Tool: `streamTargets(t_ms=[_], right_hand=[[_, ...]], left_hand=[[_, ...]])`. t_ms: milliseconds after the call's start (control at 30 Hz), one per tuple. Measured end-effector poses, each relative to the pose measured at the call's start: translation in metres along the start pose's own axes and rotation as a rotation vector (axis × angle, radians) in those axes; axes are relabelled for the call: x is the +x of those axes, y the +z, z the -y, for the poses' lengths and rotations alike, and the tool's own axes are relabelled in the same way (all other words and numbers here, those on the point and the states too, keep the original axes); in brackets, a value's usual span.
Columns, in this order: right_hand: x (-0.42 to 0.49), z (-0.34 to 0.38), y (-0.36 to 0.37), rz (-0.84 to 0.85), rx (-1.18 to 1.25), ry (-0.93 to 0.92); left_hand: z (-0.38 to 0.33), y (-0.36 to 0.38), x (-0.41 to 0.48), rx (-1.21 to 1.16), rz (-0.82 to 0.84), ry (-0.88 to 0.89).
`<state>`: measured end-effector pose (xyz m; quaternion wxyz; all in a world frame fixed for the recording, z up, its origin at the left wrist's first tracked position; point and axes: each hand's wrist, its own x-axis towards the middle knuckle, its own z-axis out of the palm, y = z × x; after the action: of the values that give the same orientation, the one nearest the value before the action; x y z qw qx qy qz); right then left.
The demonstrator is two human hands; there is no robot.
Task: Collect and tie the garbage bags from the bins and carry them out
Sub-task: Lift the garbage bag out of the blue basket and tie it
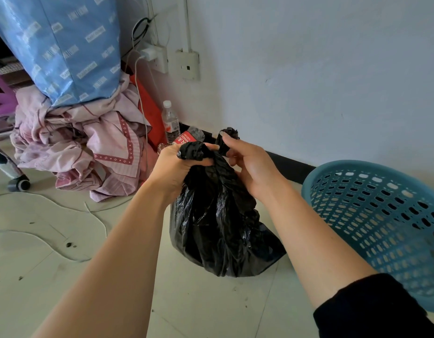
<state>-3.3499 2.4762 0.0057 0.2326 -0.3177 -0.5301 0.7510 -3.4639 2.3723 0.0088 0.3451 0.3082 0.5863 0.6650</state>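
Two hands over a black garbage bag (pixel 220 228) on the floor beside a blue basket (pixel 381 215), left hand (pixel 177 167) fingers curled round one bunched end, right hand (pixel 250 164) pinching the other.

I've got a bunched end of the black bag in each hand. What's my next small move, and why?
Probably cross the two ends and tuck one under to start the knot. The left hand grips one bunched end, the right hand pinches the other end, they stand apart with no knot visible between them, and the black bag rests on the floor.
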Motion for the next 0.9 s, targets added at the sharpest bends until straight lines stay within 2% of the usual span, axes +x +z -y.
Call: streamTargets(t_ms=[100,200,267,367,500,700,800,900], right_hand=[[0.003,-0.002,0.002,0.007,0.118,-0.032],[0.006,-0.005,0.002,-0.035,0.132,-0.035],[0.006,-0.006,0.004,-0.066,0.155,-0.045],[0.01,-0.008,0.006,-0.153,0.147,-0.051],[0.019,-0.019,0.006,-0.275,0.07,-0.011],[0.031,-0.031,-0.007,-0.466,0.001,0.097],[0.03,-0.042,-0.015,-0.516,0.122,0.144],[0.031,-0.049,-0.024,-0.585,0.227,0.172]], left_hand=[[0.002,-0.002,0.0,-0.099,0.06,-0.043],[0.003,-0.004,-0.002,-0.22,0.141,-0.11],[0.005,-0.004,-0.003,-0.254,0.098,-0.127],[0.008,-0.001,-0.002,-0.318,-0.055,-0.151],[0.017,0.0,0.003,-0.317,-0.368,-0.185],[0.045,-0.014,0.014,-0.197,-0.701,-0.302],[0.056,-0.023,0.008,-0.156,-0.86,-0.36],[0.064,-0.035,0.004,-0.211,-0.943,-0.433]])
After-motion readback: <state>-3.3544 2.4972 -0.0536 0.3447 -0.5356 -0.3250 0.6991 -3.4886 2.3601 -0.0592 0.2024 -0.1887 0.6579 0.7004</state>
